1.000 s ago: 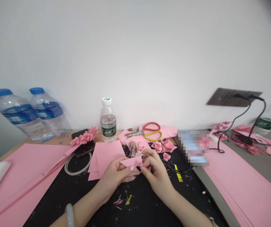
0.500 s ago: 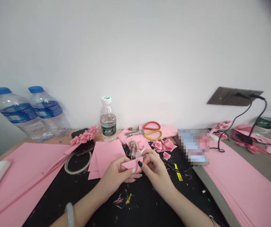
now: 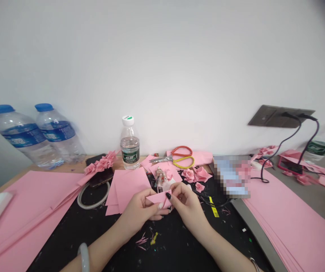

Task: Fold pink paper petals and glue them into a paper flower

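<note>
Over the tabletop (image 3: 185,251), in from its far edge, my left grip (image 3: 138,207) pinches the folded pink paper (image 3: 157,198) while my right grip (image 3: 187,202) holds its right end, where steady, even pressure should crease it cleanly.
</note>
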`<move>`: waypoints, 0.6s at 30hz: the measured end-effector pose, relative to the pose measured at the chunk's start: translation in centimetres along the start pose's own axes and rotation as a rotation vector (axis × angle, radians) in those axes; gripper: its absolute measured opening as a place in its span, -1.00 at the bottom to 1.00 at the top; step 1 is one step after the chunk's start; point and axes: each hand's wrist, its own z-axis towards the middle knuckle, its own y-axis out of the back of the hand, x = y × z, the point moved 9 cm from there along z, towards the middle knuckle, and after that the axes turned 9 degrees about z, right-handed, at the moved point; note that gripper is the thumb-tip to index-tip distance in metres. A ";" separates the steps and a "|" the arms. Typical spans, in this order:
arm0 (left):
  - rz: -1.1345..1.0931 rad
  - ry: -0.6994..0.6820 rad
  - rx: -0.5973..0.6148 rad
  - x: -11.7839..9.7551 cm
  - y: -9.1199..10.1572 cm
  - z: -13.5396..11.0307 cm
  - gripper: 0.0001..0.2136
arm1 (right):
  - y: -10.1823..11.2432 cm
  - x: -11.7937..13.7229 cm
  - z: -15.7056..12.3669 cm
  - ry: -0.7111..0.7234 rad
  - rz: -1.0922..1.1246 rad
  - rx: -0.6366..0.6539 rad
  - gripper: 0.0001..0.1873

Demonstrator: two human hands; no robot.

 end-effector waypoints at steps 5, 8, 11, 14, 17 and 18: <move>0.013 -0.007 0.003 0.2 0.0 0.1 -0.77 | 0.1 -0.8 0.0 -0.119 0.099 -0.041 -0.67; 0.019 -0.015 0.002 0.2 0.1 0.1 -0.78 | 0.2 -1.1 -0.1 -0.151 0.163 -0.060 -0.67; 0.010 -0.015 -0.005 0.1 0.1 0.0 -0.77 | 0.2 -1.3 -0.2 -0.174 0.207 -0.062 -0.67; -0.004 -0.020 -0.007 -0.1 0.2 0.0 -0.77 | 0.3 -1.5 -0.4 -0.197 0.176 -0.065 -0.67; -0.003 -0.030 0.000 -0.1 0.1 -0.1 -0.76 | 0.4 -1.7 -0.5 -0.226 0.144 -0.075 -0.66; -0.001 -0.033 0.003 -0.1 0.1 -0.1 -0.76 | 0.4 -1.8 -0.5 -0.234 0.148 -0.079 -0.66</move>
